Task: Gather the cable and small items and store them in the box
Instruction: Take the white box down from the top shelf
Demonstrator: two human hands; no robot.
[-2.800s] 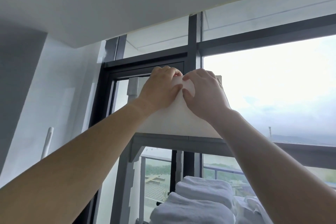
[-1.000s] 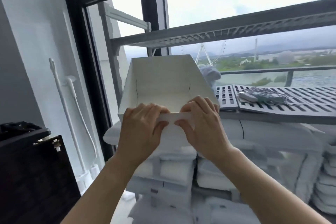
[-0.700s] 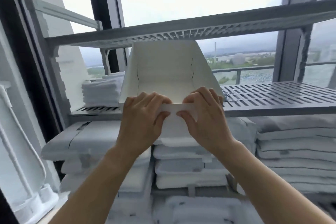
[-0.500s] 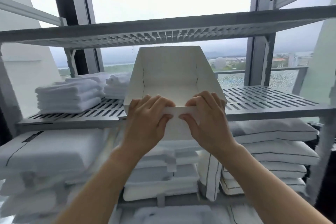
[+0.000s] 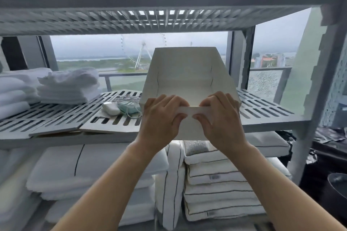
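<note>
An open white box (image 5: pixel 185 70) is held in front of me at the level of the middle shelf, its inside bare. My left hand (image 5: pixel 161 118) and my right hand (image 5: pixel 219 118) both grip its near wall, fingers curled over the rim. Just left of the box, on the slatted grey shelf (image 5: pixel 262 110), lie a white oval item (image 5: pixel 110 108), a pale green item (image 5: pixel 127 108) and a loose white cable (image 5: pixel 127 98) coiled over them.
Folded white towels (image 5: pixel 67 86) are stacked at the left of the same shelf. Another slatted shelf (image 5: pixel 150 18) runs overhead. Pillows and folded bedding (image 5: pixel 216 184) fill the shelf below. Grey uprights (image 5: pixel 323 73) stand at the right; windows lie behind.
The box came down from the top shelf to middle-shelf height, still held by both hands. My view swung right along the rack; the small items and cable now show left of the box.
</note>
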